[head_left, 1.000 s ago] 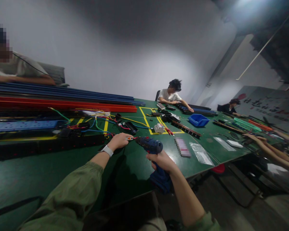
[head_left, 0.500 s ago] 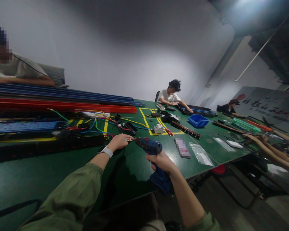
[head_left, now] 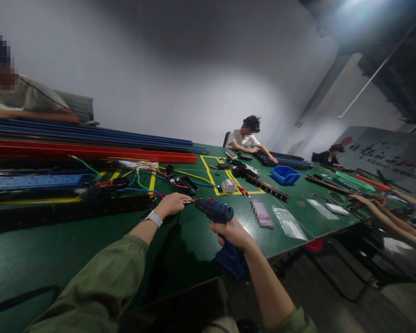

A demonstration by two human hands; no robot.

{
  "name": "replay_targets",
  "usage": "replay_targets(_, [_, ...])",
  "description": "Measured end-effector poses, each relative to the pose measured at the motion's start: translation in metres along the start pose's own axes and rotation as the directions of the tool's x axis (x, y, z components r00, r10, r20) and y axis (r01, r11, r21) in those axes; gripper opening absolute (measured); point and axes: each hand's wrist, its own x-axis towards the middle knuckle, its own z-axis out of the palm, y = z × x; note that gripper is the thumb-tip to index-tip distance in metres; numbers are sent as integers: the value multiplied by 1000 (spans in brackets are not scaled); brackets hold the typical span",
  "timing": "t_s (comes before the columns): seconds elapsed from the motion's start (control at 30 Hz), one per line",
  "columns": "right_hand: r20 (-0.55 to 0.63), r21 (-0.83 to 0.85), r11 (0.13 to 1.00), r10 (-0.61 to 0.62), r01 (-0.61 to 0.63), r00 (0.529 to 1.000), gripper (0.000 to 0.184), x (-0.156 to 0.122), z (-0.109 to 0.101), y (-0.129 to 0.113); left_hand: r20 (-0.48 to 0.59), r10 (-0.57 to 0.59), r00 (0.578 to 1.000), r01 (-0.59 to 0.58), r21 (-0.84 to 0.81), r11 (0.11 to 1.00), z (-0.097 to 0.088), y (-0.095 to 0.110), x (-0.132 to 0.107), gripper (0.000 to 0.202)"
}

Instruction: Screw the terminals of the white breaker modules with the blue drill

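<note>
L hand (head_left: 171, 205) pinching sm. part (head_left: 186, 200), R hand (head_left: 233, 232) gripping blue drill (head_left: 215, 210), nose twd part

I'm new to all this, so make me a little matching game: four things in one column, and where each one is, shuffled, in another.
Things:
1. Drill
2. Wristband
3. Blue bin
4. Small part

Places:
A. On the table, not held
B. Held in the person's left hand
C. Held in the person's right hand
D. Worn on the left wrist

Right pairs: 1-C, 2-D, 3-A, 4-B
</note>
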Motion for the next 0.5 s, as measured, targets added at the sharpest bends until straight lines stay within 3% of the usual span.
replay_targets(0.5, [10, 9, 1000, 10, -10, 1000, 19, -1, 0, -1, 2, -11, 1000, 11, -10, 1000, 1, -1, 0, 51])
